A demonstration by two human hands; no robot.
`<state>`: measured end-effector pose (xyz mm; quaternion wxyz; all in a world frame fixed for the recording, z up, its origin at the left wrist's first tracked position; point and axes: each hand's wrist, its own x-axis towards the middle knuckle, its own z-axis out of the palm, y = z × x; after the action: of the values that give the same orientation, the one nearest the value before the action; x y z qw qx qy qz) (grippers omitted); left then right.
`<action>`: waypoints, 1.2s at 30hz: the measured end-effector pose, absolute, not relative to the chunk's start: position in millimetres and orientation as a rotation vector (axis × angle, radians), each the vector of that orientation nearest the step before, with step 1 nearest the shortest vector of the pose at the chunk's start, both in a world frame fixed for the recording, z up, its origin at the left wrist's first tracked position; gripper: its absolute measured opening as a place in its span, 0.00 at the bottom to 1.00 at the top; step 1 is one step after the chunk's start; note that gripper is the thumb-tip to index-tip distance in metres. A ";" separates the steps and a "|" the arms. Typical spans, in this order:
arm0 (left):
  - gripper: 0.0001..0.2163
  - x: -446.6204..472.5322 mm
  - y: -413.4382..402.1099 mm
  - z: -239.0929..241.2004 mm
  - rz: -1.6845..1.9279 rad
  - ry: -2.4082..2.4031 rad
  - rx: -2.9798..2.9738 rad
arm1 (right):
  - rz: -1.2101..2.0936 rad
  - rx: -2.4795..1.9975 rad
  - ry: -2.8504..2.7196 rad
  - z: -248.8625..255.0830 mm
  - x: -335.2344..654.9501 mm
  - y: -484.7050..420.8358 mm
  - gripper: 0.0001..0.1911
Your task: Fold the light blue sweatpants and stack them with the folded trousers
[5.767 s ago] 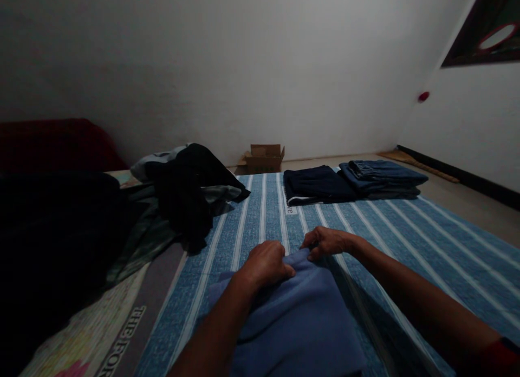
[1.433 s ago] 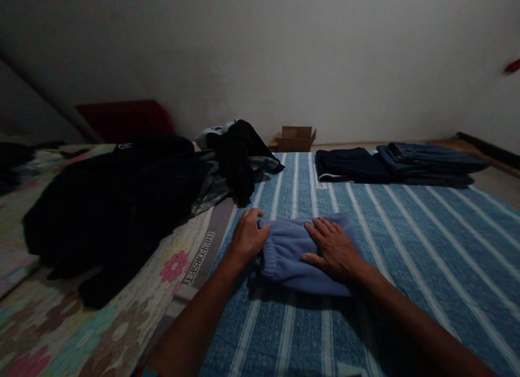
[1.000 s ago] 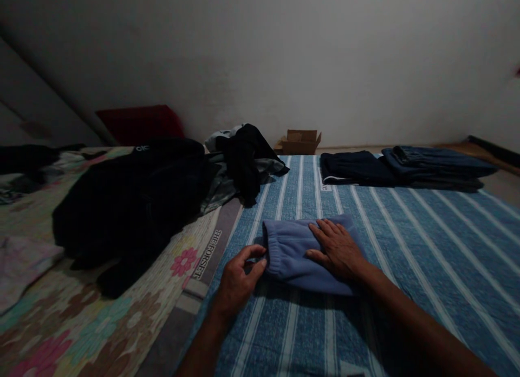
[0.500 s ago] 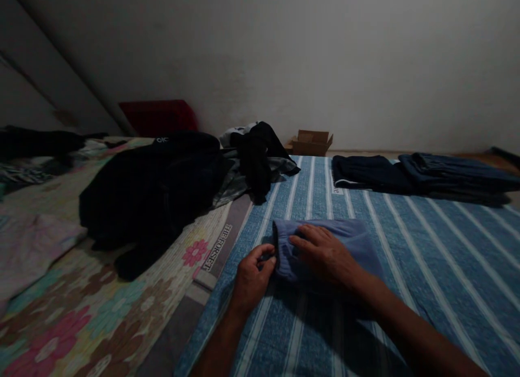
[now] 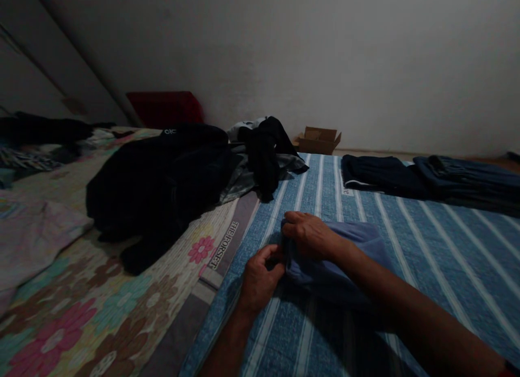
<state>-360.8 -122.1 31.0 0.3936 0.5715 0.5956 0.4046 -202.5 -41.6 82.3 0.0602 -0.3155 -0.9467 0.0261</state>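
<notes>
A folded light-blue fleece garment (image 5: 361,247) lies on the blue striped mattress (image 5: 426,258) in front of me. My left hand (image 5: 260,277) pinches its near left corner. My right hand (image 5: 311,236) closes over its far left edge, fingers curled around the fabric. The left edge looks slightly raised between both hands. The room is dim, and my right forearm hides the garment's near side.
A heap of black clothes (image 5: 162,176) and a smaller dark pile (image 5: 266,149) lie to the left on a floral sheet (image 5: 101,312). Folded navy clothes (image 5: 382,174) and folded jeans (image 5: 467,176) sit at the far right. A cardboard box (image 5: 319,140) stands by the wall.
My right hand slid from the garment's top to its left edge and closed on it. My left hand moved from the left side to the near corner and pinched it. The view panned left.
</notes>
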 end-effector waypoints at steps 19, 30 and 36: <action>0.15 -363.1 -122.9 29.5 0.964 1.555 1.585 | -0.033 -1.137 -2.462 46.9 -208.0 -49.0 0.12; 0.13 -349.4 -122.1 33.6 0.962 1.737 1.652 | 0.263 -0.998 -2.197 35.6 -196.6 -44.0 0.16; 0.10 -340.0 -120.2 38.0 0.770 1.886 1.711 | 0.592 -0.921 -1.992 37.3 -181.5 -39.6 0.13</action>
<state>-340.0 -120.2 38.0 0.2385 0.6247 0.6884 0.2811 -181.5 -39.6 37.3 0.4209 -0.3675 -0.7949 0.2364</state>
